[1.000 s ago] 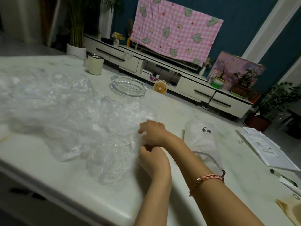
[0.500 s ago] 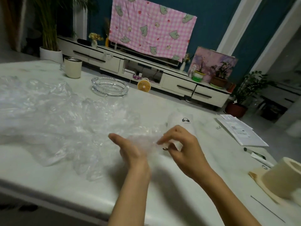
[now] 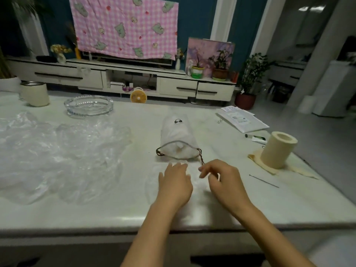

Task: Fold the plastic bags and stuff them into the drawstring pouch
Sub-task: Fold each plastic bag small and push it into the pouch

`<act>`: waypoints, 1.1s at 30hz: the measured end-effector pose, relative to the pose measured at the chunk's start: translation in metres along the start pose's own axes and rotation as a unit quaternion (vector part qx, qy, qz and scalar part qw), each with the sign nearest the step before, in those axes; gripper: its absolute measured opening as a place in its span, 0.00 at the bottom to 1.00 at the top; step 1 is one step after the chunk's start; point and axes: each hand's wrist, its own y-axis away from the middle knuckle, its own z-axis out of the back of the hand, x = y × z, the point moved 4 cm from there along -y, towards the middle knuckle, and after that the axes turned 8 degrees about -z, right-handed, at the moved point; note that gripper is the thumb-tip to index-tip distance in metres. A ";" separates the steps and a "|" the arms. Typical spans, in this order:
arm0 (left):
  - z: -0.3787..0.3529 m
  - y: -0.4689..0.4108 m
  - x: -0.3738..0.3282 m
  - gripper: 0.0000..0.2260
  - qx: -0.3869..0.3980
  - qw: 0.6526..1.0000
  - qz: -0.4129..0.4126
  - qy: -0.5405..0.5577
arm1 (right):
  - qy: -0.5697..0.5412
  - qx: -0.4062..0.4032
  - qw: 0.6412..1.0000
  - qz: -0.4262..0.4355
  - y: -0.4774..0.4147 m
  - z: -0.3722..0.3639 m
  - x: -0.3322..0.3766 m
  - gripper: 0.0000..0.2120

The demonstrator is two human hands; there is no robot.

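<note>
A single clear plastic bag lies flat on the white marble table right in front of me. My left hand rests palm-down on it with straight fingers. My right hand is at the bag's right side, fingers curled, thumb and forefinger pinching the film. Just beyond the hands lies the white drawstring pouch with a dark cord, its open mouth toward me, and clear plastic shows inside it. A big heap of crumpled clear plastic bags covers the table's left half.
A glass ashtray and a cream mug stand at the back left. At the right are a cream paper roll on a cloth, a thin stick, a small tube and a white mailer. The table's front edge runs just below my wrists.
I have drawn one bag out of the heap and carried it right, in front of the pouch. It now lies flat; my left hand went from holding it up to pressing it down.
</note>
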 end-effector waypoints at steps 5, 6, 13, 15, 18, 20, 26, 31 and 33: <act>-0.028 0.003 0.003 0.28 0.121 0.986 -0.005 -0.111 | 0.042 0.181 0.982 -0.021 -0.021 -0.049 -0.006 0.19; -0.030 0.005 0.004 0.30 0.127 0.984 -0.016 -0.127 | 0.059 0.209 0.976 -0.015 -0.020 -0.056 -0.010 0.19; -0.033 0.023 0.000 0.29 0.139 0.966 -0.044 -0.212 | 0.200 0.259 0.945 -0.025 -0.009 -0.058 -0.034 0.24; -0.030 0.029 -0.002 0.28 0.119 0.968 -0.036 -0.217 | 0.224 0.252 0.941 -0.032 -0.006 -0.052 -0.031 0.24; -0.015 0.038 -0.021 0.28 -0.008 0.974 -0.071 -0.216 | 0.331 0.186 0.925 -0.006 -0.005 -0.033 -0.025 0.22; -0.003 0.044 -0.028 0.20 -0.004 0.977 -0.042 -0.209 | 0.365 0.127 0.922 -0.014 -0.007 -0.015 -0.023 0.20; 0.001 0.034 0.007 0.13 -0.007 0.996 -0.008 -0.088 | 0.193 -0.015 0.981 0.002 -0.013 0.009 -0.020 0.13; 0.022 0.034 0.013 0.16 -0.107 0.994 -0.005 0.014 | 0.123 0.196 0.970 0.080 -0.003 -0.056 -0.007 0.20; 0.009 0.029 0.023 0.20 -0.007 0.997 -0.023 -0.075 | 0.214 0.233 0.945 0.081 0.000 -0.069 -0.016 0.23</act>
